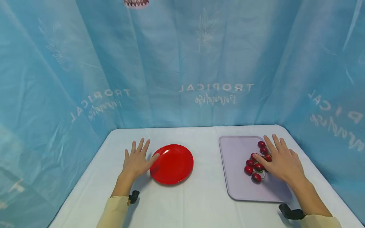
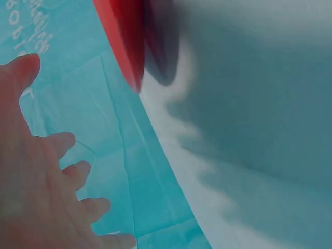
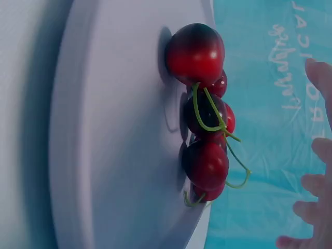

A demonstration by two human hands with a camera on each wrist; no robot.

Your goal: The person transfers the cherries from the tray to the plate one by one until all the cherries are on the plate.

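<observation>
We see a blue curtain (image 1: 182, 63) hanging behind a white table (image 1: 199, 202). Taking the tray (image 1: 236, 177) as our landmark, it lies on the right part of the table. Well to its left sits a red plate (image 1: 172, 164). Our left hand (image 1: 136, 161) rests flat beside that plate, fingers spread and straight, thumb tip at the plate's rim. Our right hand (image 1: 282, 163) lies over the tray's right side, fingers loosely extended, touching a bunch of cherries (image 1: 256, 161) on the tray, gripping nothing.
</observation>
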